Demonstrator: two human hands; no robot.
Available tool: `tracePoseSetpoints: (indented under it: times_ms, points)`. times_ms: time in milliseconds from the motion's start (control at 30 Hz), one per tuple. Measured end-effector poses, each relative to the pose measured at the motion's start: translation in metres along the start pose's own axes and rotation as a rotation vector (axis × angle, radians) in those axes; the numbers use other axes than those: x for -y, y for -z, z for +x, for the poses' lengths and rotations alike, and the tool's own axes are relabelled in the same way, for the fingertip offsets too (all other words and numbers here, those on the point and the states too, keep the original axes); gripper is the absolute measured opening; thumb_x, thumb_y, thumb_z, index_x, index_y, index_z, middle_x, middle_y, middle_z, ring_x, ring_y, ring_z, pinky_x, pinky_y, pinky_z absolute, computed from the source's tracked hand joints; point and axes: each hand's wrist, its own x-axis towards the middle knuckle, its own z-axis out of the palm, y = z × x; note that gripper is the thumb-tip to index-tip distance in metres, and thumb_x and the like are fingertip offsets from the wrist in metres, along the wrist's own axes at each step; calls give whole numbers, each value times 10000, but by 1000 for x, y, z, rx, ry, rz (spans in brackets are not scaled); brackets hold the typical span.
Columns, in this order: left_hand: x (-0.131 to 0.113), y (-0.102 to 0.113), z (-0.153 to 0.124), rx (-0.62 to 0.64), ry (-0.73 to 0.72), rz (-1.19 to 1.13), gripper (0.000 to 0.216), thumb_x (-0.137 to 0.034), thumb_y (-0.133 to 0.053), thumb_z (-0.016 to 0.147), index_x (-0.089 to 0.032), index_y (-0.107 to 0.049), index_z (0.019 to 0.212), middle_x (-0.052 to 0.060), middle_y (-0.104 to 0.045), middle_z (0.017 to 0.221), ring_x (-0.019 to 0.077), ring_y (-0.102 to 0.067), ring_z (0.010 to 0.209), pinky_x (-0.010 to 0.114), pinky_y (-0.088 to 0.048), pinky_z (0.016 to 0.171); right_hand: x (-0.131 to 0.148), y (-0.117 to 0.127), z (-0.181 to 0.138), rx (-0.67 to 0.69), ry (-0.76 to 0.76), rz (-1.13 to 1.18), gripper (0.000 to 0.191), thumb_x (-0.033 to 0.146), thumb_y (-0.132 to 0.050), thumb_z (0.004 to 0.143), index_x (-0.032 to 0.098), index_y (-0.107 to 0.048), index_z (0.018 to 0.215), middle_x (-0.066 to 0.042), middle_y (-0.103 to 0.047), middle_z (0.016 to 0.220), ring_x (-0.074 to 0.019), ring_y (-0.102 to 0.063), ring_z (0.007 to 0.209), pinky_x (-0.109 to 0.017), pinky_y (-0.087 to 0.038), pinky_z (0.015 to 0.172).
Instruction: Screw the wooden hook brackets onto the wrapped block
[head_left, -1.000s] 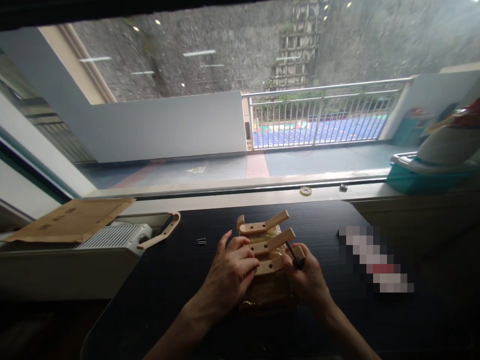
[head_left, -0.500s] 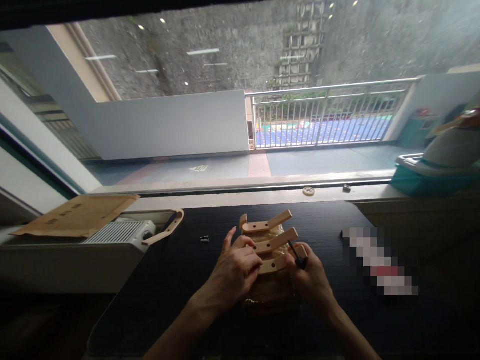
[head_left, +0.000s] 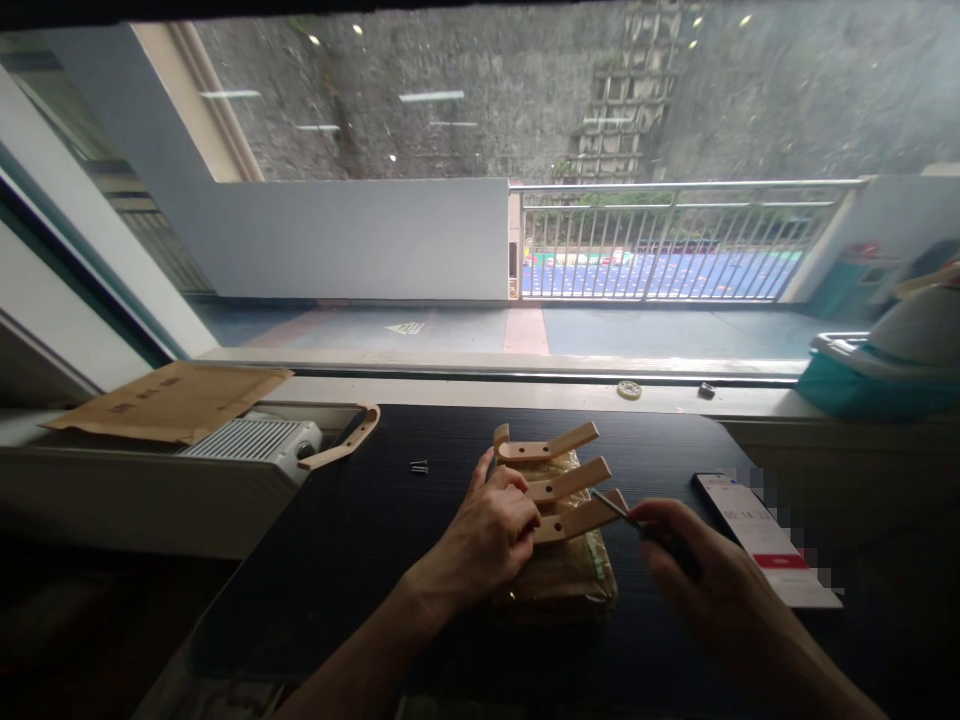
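Three light wooden hooks lie side by side on a wooden block wrapped in clear plastic, on a black table. My left hand rests on the left ends of the hooks, its fingers curled over them and pressing them down. Drawn back to the right of the hooks, my right hand pinches a thin dark tool. The tool's tip lies near the right end of the nearest hook.
Two small screws lie on the table left of the hooks. A fourth wooden hook leans on a white radiator under a brown cardboard sheet. A phone lies at right. On the sill are a small ring and a teal container.
My right hand has drawn back to the right from the nearest hook, taking the dark tool with it. The left hand stays on the hooks. The view has shifted a little.
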Motion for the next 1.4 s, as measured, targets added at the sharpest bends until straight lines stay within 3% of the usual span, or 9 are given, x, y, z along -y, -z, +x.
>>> tracePoseSetpoints:
  times_ms: [67,133,233,300,467,867,1400]
  points:
    - [1,-1,-1,-16,-12,-7,96,-115,-570,735,-194,-625,732,18,-631,843,181,-516,1030,503,-74,1102,8,11,4,202,211,-86,265,341,-441,832,273,-621,1016,-42,-654,946,-185,-609,754,-280,-438,640]
    - [2,-2,-1,-31,-21,-7,98,-109,-565,737,-191,-618,727,12,-627,837,171,-524,1006,488,-88,1100,19,15,11,309,385,-137,279,293,-426,849,285,-632,1037,-42,-643,994,-176,-607,790,-270,-437,676]
    - [1,0,-1,-26,-44,-10,97,-102,-565,727,-186,-612,733,8,-627,811,174,-532,987,491,-99,1094,38,13,23,348,532,-261,320,163,-434,819,279,-636,1039,-39,-650,952,-166,-606,782,-251,-411,655]
    - [-1,1,0,-12,-52,-6,93,-101,-569,715,-185,-611,720,8,-625,785,183,-537,977,507,-93,1090,48,10,30,364,598,-368,341,100,-459,771,274,-646,998,-24,-653,873,-146,-593,689,-233,-359,556]
    - [-2,4,3,25,-9,19,100,-104,-562,699,-179,-603,649,14,-615,734,210,-526,999,522,-76,1086,63,5,40,370,721,-537,274,84,-482,748,256,-657,870,13,-611,712,-99,-474,496,-255,-184,451]
    - [2,2,2,17,-29,-5,104,-103,-571,707,-184,-611,656,8,-611,725,205,-525,993,521,-50,1086,69,1,43,385,756,-553,252,77,-481,734,218,-654,850,6,-614,698,-99,-471,509,-249,-212,470]
    - [3,6,0,41,18,-76,96,-115,-585,709,-195,-637,714,5,-615,814,194,-488,1081,483,-11,1098,80,6,45,546,666,-542,283,72,-461,754,204,-645,924,-9,-650,839,-109,-551,648,-252,-237,515]
